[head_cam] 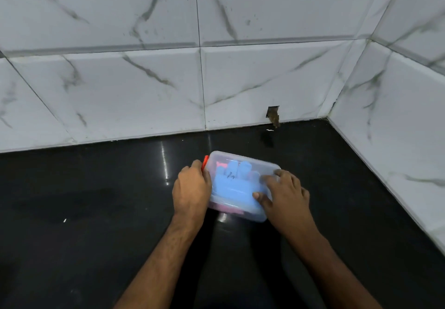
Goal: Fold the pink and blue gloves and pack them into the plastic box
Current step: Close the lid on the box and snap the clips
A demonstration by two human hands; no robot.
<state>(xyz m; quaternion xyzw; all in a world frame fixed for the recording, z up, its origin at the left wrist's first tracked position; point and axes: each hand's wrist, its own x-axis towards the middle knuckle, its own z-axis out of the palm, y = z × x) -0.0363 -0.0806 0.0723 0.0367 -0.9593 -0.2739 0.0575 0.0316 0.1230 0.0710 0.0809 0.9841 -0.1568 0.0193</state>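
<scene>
A clear plastic box (243, 161) with its translucent lid on lies on the black counter. Through the lid I see a folded blue glove (232, 185) on top and a pink glove (226, 208) showing under it at the near edge. An orange clasp (205, 162) sticks out at the box's left end. My left hand (191, 188) grips the left end of the box beside the clasp. My right hand (284, 193) lies on the right part of the lid, fingers spread and pressing down.
The glossy black counter (96, 200) runs to a white marble-tiled wall (144, 91) behind and another on the right (397, 140). A small broken hole (273, 113) sits in the back wall just above the counter.
</scene>
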